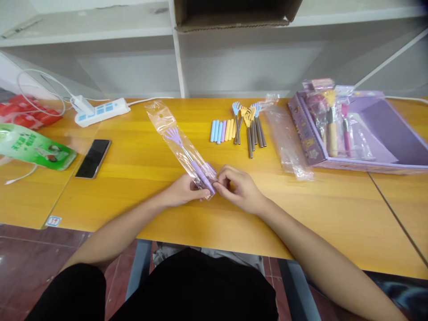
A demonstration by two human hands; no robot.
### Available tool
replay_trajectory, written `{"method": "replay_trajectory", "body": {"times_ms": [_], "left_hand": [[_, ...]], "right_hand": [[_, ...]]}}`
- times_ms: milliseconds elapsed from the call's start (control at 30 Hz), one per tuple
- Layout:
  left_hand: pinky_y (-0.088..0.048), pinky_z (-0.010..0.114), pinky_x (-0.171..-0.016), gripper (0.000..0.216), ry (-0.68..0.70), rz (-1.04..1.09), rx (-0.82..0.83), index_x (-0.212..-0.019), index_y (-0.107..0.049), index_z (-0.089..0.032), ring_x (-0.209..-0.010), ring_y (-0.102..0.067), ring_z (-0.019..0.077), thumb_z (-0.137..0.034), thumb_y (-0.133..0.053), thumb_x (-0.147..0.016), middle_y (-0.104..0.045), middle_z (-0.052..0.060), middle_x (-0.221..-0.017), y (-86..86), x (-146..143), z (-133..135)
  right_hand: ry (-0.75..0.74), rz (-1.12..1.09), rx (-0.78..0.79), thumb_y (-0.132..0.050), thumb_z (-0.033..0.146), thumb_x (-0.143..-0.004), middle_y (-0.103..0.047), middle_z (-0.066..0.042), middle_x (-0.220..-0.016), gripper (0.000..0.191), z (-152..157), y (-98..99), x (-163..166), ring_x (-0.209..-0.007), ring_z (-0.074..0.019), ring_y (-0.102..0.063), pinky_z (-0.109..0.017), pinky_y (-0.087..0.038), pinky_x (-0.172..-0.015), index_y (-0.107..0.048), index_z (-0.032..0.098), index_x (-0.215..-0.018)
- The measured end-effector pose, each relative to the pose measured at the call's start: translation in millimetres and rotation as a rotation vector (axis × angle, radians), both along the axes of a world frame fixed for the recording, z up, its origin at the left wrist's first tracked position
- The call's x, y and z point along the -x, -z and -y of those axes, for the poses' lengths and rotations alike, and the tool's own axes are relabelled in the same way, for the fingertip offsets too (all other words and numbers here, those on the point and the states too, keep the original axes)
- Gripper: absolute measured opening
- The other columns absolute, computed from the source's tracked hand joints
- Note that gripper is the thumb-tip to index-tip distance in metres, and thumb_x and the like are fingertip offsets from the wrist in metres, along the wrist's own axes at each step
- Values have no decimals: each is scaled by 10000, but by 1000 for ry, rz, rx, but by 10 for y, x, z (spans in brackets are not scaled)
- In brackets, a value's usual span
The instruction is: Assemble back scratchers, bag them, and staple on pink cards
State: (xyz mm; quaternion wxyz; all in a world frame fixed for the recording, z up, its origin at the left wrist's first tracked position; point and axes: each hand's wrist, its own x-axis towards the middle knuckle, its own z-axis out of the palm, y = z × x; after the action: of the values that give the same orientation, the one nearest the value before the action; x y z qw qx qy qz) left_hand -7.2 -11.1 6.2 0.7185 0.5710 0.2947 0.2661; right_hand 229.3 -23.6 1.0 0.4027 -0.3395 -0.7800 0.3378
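A purple back scratcher [201, 173] with a hand-shaped head lies inside a clear plastic bag [161, 115]. My left hand [186, 191] is closed round the lower end of the bagged scratcher, thumb on top. At the bag's bottom end, my right hand [241, 188] pinches its edge between thumb and fingertips. Beyond my hands rest several short coloured handles [221, 131] in blue, purple and yellow, side by side. To their right is a cluster of scratcher heads on metal rods [253, 127], blue and yellow.
Clear plastic bags [286, 142] lie beside a purple display box [309, 145] holding bagged scratchers at right. To the left are a phone [93, 158], a power strip [102, 111] and a green pouch [36, 147]. A cardboard box [234, 27] sits on the shelf above.
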Motion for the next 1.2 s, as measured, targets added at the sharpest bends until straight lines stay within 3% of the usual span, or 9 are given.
{"method": "replay_trajectory", "body": {"times_ms": [200,367,500,767,1033,1200], "left_hand": [[-528,273,-691,381,12,30,40,-1035,-698,-132,-739,-640,138,-457,-850,-907,-681,30,-827,-70,-1,-12],[-554,285,-725,387,51,5,38,-1011,-709,-123,-746,-662,141,-472,-843,-913,-704,42,-835,-43,6,-15],[-571,299,-739,386,68,-2,28,-1031,-693,-132,-757,-680,151,-479,-829,-928,-719,52,-849,-35,-9,6],[-570,324,-761,363,83,54,63,-1093,-674,-148,-786,-675,158,-450,-817,-949,-713,54,-886,-103,-14,30],[-554,323,-774,342,62,71,74,-1109,-629,-168,-773,-648,146,-433,-793,-968,-698,45,-910,-37,-13,70],[-541,366,-888,374,-24,10,-51,-1109,-640,-171,-921,-668,200,-409,-838,-899,-707,64,-1024,-3,-17,96]], "right_hand": [[11,-121,275,-668,390,-1051,-598,18,-784,264,26,26,19,-665,-127,-532,-274,-431,-619,-517,240,-893],[-120,-304,539,-746,514,-996,-654,22,-845,347,2,16,48,-679,-113,-597,-250,-469,-604,-534,240,-1010],[-191,-330,698,-783,573,-955,-718,9,-818,418,-36,20,40,-665,-118,-644,-235,-480,-567,-544,231,-955],[-331,-427,791,-724,565,-1010,-818,-56,-864,396,-53,28,71,-748,-176,-762,-235,-470,-536,-530,225,-942],[-424,-487,854,-705,479,-1045,-816,-74,-920,320,-37,35,77,-899,-217,-810,-210,-478,-521,-525,219,-994],[-466,-378,896,-752,459,-1016,-756,-7,-899,316,-63,22,-15,-639,-90,-661,-214,-552,-567,-588,189,-1031]]}}
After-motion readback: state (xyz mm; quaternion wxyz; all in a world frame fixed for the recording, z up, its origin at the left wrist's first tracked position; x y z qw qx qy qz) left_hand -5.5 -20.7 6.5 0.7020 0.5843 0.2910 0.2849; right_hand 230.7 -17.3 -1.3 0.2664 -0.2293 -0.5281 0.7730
